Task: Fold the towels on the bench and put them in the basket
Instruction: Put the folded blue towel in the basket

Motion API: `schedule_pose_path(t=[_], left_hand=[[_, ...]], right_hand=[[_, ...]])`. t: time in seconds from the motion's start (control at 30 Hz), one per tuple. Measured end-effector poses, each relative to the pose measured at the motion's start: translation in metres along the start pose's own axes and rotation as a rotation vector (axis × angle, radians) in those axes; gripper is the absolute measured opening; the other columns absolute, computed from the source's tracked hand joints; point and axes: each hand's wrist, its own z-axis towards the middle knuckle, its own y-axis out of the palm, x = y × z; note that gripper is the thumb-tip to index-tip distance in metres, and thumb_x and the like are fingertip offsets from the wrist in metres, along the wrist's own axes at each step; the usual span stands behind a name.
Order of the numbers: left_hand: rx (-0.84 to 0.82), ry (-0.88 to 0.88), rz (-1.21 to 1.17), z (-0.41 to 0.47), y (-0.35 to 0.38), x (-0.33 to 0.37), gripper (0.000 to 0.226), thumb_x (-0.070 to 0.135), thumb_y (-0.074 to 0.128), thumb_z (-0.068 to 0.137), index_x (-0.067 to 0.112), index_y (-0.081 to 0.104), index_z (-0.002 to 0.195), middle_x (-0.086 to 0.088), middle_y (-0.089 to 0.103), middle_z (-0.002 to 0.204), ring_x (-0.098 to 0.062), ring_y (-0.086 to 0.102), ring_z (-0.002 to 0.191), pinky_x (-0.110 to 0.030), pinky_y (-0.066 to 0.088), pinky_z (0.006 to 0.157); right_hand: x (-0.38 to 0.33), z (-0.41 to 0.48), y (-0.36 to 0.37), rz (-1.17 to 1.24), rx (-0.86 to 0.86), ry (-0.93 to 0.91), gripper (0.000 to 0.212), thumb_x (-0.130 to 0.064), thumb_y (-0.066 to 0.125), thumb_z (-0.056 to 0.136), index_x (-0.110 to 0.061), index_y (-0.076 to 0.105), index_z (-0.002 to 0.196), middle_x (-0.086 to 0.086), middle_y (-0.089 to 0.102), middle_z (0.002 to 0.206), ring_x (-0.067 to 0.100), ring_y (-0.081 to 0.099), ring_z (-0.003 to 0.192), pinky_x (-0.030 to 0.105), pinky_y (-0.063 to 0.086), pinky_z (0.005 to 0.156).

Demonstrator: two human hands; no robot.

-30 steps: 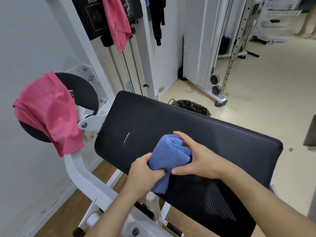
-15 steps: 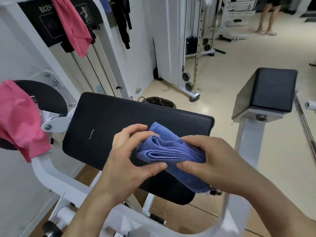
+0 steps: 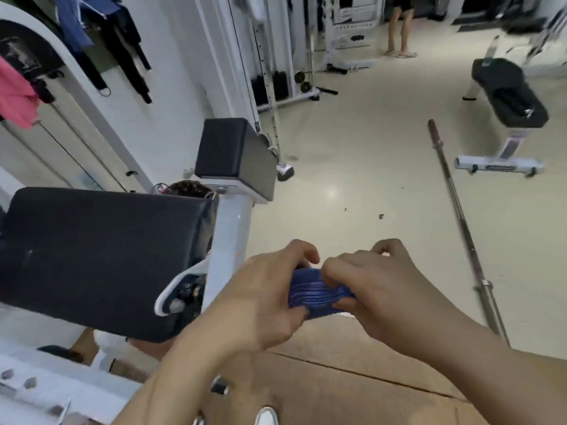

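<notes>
Off the bench [image 3: 101,256] now, blue towel [image 3: 313,294] pinched by fingers of left hand [image 3: 264,302] and right hand [image 3: 383,289].

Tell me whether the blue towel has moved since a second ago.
Yes. The blue towel was on the bench pad; now the left hand and right hand hold it off the pad's right end, over the floor.

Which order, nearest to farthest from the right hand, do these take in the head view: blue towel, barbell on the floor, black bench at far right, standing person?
1. blue towel: in the grip of the right hand and the left hand.
2. barbell: on the floor, to the right.
3. black bench: farther back, far right.
4. standing person: at the back of the room.
</notes>
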Motion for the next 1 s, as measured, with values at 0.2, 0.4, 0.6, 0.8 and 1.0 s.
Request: schedule_pose_path(t=[0.2,0.4,0.6,0.8,1.0], left_hand=[[-0.026,0.012,0.002,0.056,0.041,0.036,0.034,0.033,0.069,0.073,0.037,0.064,0.107,0.018,0.057,0.092,-0.003,0.055,0.086,-0.017,0.044,0.073],[0.085,-0.082,0.104,0.116,0.078,0.042,0.037,0.033,0.067,0.077,0.036,0.048,0.109,0.013,0.056,0.094,-0.009,0.054,0.08,-0.028,0.047,0.069],[0.351,-0.285,0.016,0.222,0.114,0.018,0.034,0.026,0.062,0.07,0.029,0.047,0.1,0.007,0.055,0.085,-0.016,0.053,0.069,-0.03,0.044,0.055],[0.31,-0.458,-0.438,0.327,0.113,-0.001,0.046,0.02,0.068,0.079,0.043,0.046,0.112,0.021,0.059,0.102,0.002,0.059,0.095,-0.02,0.049,0.075],[0.436,-0.543,-0.586,0.395,0.084,-0.046,0.044,0.011,0.06,0.09,0.05,0.046,0.105,0.027,0.067,0.087,0.006,0.064,0.086,-0.009,0.046,0.071]], right_hand=[[0.1,-0.036,-0.006,-0.056,0.026,0.074,0.035,-0.041,0.065,0.079,-0.035,0.051,0.111,-0.015,0.058,0.095,0.012,0.056,0.084,0.037,0.036,0.081],[0.169,0.018,-0.008,-0.193,0.111,0.255,0.04,-0.043,0.073,0.074,-0.034,0.058,0.109,-0.003,0.05,0.076,0.023,0.051,0.069,0.029,0.035,0.054],[0.215,0.119,-0.005,0.859,-0.027,0.428,0.061,-0.016,0.052,0.087,-0.058,0.032,0.127,-0.006,0.063,0.111,0.011,0.064,0.091,0.041,0.057,0.078],[0.287,0.218,-0.012,1.083,0.105,0.552,0.07,-0.022,0.069,0.082,-0.045,0.029,0.135,-0.023,0.066,0.097,0.002,0.069,0.081,0.026,0.058,0.068],[0.336,0.319,-0.026,0.903,-0.262,0.241,0.022,-0.016,0.068,0.077,-0.026,0.067,0.097,-0.008,0.07,0.092,0.014,0.066,0.088,0.039,0.056,0.076]])
